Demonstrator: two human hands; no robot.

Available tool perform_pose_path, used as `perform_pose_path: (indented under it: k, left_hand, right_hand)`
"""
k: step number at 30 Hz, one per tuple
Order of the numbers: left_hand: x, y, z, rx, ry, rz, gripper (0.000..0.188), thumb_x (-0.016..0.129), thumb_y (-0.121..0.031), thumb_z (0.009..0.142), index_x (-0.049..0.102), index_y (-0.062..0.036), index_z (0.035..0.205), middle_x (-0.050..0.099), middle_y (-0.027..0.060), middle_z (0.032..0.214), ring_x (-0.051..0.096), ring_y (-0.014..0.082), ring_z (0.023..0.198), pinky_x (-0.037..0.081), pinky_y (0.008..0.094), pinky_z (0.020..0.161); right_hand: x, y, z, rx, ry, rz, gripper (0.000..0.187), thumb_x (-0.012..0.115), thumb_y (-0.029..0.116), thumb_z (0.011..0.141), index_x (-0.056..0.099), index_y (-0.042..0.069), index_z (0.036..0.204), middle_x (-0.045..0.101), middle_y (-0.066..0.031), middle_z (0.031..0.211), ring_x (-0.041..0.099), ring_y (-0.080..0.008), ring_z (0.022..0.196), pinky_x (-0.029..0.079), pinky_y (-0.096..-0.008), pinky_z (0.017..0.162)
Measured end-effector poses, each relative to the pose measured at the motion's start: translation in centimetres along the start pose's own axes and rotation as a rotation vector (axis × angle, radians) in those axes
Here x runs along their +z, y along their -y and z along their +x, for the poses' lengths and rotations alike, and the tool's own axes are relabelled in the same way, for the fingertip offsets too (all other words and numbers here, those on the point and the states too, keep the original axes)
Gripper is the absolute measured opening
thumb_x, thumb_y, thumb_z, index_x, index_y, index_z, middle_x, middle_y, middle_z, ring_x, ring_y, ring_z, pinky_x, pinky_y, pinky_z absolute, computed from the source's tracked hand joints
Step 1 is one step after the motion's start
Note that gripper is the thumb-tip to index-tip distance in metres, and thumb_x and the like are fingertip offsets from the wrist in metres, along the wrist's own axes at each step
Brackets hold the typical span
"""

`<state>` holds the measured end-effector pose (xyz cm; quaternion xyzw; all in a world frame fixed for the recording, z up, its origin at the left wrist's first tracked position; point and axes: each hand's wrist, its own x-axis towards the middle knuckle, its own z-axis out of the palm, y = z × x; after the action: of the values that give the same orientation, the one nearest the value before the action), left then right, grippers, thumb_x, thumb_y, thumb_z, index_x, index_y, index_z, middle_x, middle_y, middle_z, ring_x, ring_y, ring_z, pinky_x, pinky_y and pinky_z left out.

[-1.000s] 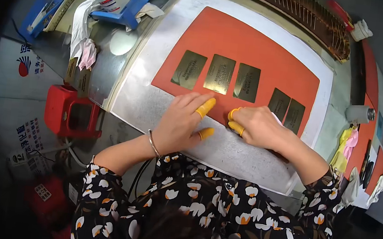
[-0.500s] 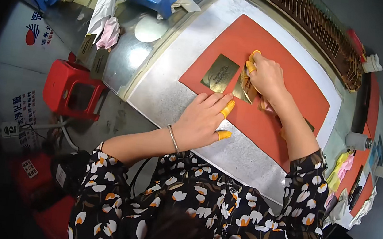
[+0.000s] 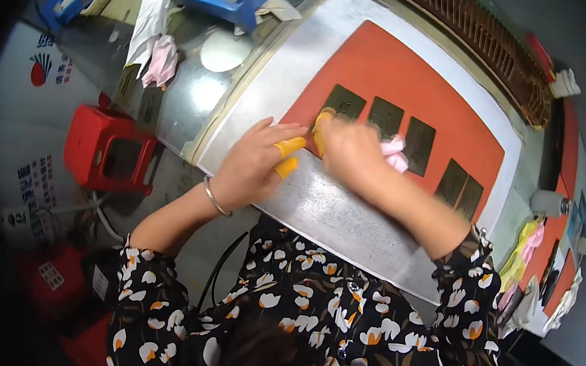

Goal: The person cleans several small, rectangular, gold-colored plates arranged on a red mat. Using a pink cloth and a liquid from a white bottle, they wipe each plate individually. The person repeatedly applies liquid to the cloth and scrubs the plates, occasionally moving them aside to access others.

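Observation:
Several dark, brassy rectangular metal plates (image 3: 419, 145) lie in a row on a red mat (image 3: 453, 107). My right hand (image 3: 354, 150), blurred and with yellow finger cots, presses down at the near edge of the leftmost plate (image 3: 346, 99). From under its palm a crumpled pink cloth (image 3: 395, 153) sticks out, gripped by the hand. To its left, my left hand (image 3: 256, 157) hovers by the mat's near left corner. Its fingers are stretched out, with yellow cots on the index finger and thumb, and it holds nothing.
A white sheet and a grey metal surface (image 3: 334, 202) lie under the mat. Along the far edge runs a slotted brown rack (image 3: 463, 22). A blue stand (image 3: 230, 6) with a white container is at far left; a red stool (image 3: 105, 147) stands below. Bottles (image 3: 549, 203) and cloths sit at right.
My right hand has moved left and nearer, from the second plate to the leftmost one. My left hand has drawn back to the left. Plates that my right arm covered now show.

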<state>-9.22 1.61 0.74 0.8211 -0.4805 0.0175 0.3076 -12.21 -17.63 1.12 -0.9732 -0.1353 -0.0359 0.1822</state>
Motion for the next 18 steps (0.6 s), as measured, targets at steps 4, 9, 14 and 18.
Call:
perform_pose_path:
  k: [4,9,14,18]
  left_hand:
    - [-0.4,0.2,2.6,-0.124,-0.110,-0.242,0.042,0.068,-0.012,0.075,0.055,-0.0019,0.114,0.062,0.0127,0.101,0.057,0.0308,0.094,0.042,0.0436,0.085]
    - [4.2,-8.6,11.7,0.166,0.072,-0.042,0.095,0.081,-0.038,0.056,0.037,-0.0022,0.132,0.041,0.0192,0.129,0.037,0.0364,0.119,0.029,0.0442,0.099]
    - [14.4,-16.0,18.4,0.313,0.350,0.015,0.096,0.081,-0.047,0.053,0.043,0.0071,0.122,0.042,0.0199,0.118,0.037,0.0336,0.114,0.027,0.0415,0.098]
    - [16.0,-18.5,20.0,0.243,0.510,0.142,0.083,0.083,-0.045,0.051,0.051,0.0046,0.109,0.044,0.0162,0.107,0.040,0.0310,0.107,0.031,0.0385,0.092]
  right_hand:
    - [-3.9,2.5,-8.8,-0.103,0.383,0.338,0.009,0.057,0.008,0.077,0.054,0.002,0.083,0.061,-0.0147,0.074,0.062,-0.0288,0.062,0.048,-0.0415,0.053]
    - [-10.1,-2.3,-20.5,0.534,-0.075,1.685,0.020,0.060,0.019,0.086,0.057,0.001,0.095,0.057,-0.0010,0.076,0.052,-0.0052,0.065,0.041,-0.0179,0.052]
    - [-8.9,-6.2,-31.0,0.581,-0.913,1.649,0.017,0.049,0.016,0.092,0.054,0.000,0.096,0.054,-0.0020,0.068,0.044,-0.0057,0.047,0.034,-0.0182,0.041]
    - [-7.0,-8.6,-36.4,0.674,-1.103,1.440,0.019,0.045,0.016,0.093,0.053,0.002,0.103,0.053,-0.0027,0.067,0.045,-0.0095,0.042,0.037,-0.0234,0.037]
